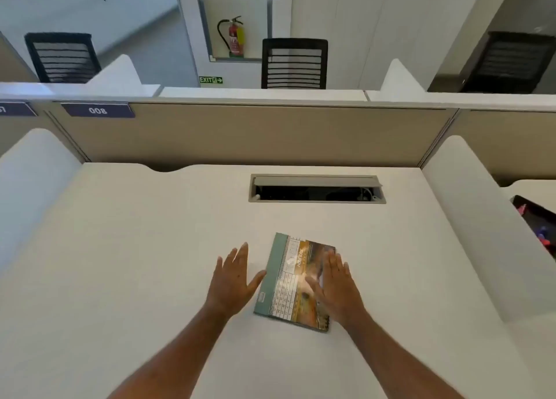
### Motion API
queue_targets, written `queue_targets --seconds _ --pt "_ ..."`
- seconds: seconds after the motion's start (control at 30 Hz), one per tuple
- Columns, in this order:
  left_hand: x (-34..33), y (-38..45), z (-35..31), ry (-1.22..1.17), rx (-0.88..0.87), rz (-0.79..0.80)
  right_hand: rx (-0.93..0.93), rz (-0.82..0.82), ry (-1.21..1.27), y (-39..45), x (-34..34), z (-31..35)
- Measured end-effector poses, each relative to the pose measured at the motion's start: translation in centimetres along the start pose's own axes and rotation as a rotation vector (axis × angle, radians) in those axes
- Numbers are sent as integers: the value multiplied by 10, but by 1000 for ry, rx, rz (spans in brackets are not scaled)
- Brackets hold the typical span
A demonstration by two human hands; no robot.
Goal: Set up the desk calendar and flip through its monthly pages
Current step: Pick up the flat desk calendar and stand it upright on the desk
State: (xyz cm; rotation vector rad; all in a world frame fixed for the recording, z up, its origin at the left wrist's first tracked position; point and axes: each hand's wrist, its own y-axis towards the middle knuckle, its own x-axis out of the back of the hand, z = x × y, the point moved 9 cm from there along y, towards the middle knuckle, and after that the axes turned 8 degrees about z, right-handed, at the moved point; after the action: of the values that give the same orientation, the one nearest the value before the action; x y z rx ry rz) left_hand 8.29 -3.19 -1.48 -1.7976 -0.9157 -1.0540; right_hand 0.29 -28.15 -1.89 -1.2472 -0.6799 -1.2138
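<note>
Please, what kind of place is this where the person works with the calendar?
Most likely an open-plan office: a white desk boxed in by partition panels, a numbered plate on the divider, and mesh office chairs at the workstations beyond.

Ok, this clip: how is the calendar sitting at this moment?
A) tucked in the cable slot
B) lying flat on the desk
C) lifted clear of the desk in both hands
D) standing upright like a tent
B: the calendar lies flat and closed on the desk, with the right hand spread open over it and the left hand open beside it.
</note>
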Motion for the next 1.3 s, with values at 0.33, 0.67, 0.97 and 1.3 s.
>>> queue_targets --seconds 0.33,0.67,0.97,1.3 --pt "-59 -4 -3 -252 32 115 -193 -42 -24 -3 -31 -21" --pt "-83 -27 -16 -467 102 185 -155 6 -54 38 -22 -6" --pt "-90 -59 -15 -674 191 278 22 89 -71 86 -14 50" --pt "-85 -50 -27 -780 55 390 272 277 102 114 -32 114"
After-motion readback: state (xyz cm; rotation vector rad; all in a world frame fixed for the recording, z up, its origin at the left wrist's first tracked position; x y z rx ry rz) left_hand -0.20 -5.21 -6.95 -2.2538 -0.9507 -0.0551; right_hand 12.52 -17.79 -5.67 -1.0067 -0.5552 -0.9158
